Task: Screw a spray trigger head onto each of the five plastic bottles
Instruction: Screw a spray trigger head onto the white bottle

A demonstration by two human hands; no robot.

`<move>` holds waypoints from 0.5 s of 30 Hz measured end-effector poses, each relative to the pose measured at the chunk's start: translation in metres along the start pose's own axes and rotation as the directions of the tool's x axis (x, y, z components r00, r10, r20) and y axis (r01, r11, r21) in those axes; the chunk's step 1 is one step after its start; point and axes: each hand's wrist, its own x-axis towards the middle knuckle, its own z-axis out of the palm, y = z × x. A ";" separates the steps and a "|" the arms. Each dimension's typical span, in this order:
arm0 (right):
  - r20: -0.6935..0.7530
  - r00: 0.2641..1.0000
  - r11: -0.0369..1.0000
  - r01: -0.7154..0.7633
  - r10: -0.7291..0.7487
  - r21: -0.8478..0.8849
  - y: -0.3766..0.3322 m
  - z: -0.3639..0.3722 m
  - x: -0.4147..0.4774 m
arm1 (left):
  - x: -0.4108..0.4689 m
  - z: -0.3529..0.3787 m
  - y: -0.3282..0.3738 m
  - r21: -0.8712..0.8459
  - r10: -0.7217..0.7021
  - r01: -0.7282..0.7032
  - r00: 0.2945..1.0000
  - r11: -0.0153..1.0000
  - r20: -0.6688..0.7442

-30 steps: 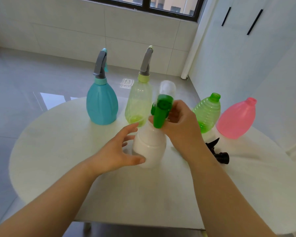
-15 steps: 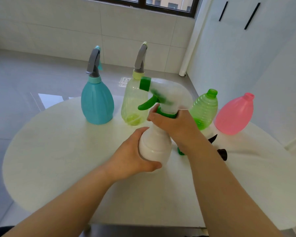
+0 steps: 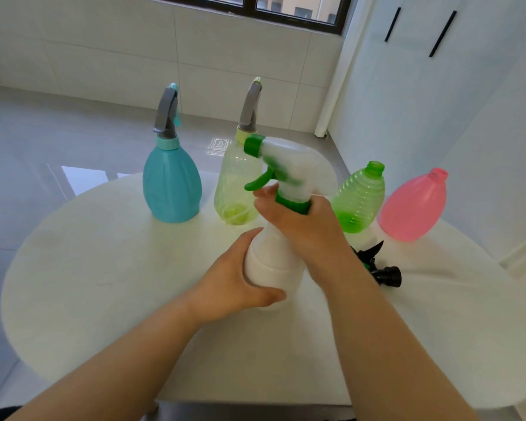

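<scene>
**Item 1: white bottle (image 3: 274, 262).** Opaque plastic, upright, at the near centre of the round white table (image 3: 104, 268).
- Handling (judged): probably empty, so light and easy to tip. The smooth, thin wall is likely to dent if squeezed hard. Best held low around the body.

**Item 2: trigger head (image 3: 292, 168).** Frosted white shell with a green nozzle and lever, seated on the neck of the white bottle, nozzle pointing left. The lever is blurred.
- Handling (judged): rigid and light. Turn it by the green collar (image 3: 295, 205), whose ribbing gives purchase. The lever and nozzle are the weaker parts.
- Seating: how far the thread has run down cannot be told.

**Hands.**
- Left hand (image 3: 237, 281): wrapped round the lower body of the white bottle from the left, thumb across the near side, bracing it.
- Right hand (image 3: 301, 226): closed round the neck and green collar from the right, directly above the left hand.

**Other stock.**
- Teal bottle (image 3: 172, 189), far left: grey head fitted.
- Yellow-green bottle (image 3: 234, 183), just behind the trigger head: grey head fitted.
- Green ribbed bottle (image 3: 360, 199), right: neck open.
- Pink bottle (image 3: 413, 205), far right: neck open.
- Loose black trigger head (image 3: 383, 268), lying on the table just right of the right forearm, near the two open bottles. A green part shows beside it; whether that belongs to a second head cannot be told.

**Progress (judged):** two bottles done, a third in hand, two outstanding.
</scene>
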 end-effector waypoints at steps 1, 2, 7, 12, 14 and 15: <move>0.123 0.992 0.999 -0.011 0.014 -0.033 0.001 -0.008 -0.002 | -0.001 -0.002 0.001 -0.011 0.001 -0.001 0.999 1.000 0.033; 0.218 0.976 0.997 -0.002 0.018 -0.075 0.002 -0.015 -0.005 | -0.004 -0.005 0.001 -0.009 0.001 0.000 0.998 1.000 0.057; 0.179 0.983 0.990 0.060 -0.037 -0.126 0.001 -0.026 -0.010 | -0.024 -0.024 -0.004 0.370 -0.022 0.076 0.989 0.926 -0.147; -0.219 0.968 0.991 0.116 -0.127 -0.062 -0.004 -0.037 0.003 | -0.034 -0.022 -0.029 0.759 -0.146 0.269 0.963 0.593 -0.227; -0.328 0.934 0.989 0.111 -0.138 -0.101 -0.004 -0.042 0.016 | -0.030 -0.019 -0.033 0.783 -0.144 0.268 0.963 0.561 -0.227; -0.354 0.925 0.986 0.094 -0.137 -0.135 -0.003 -0.043 0.025 | -0.029 -0.019 -0.034 0.786 -0.138 0.267 0.963 0.558 -0.230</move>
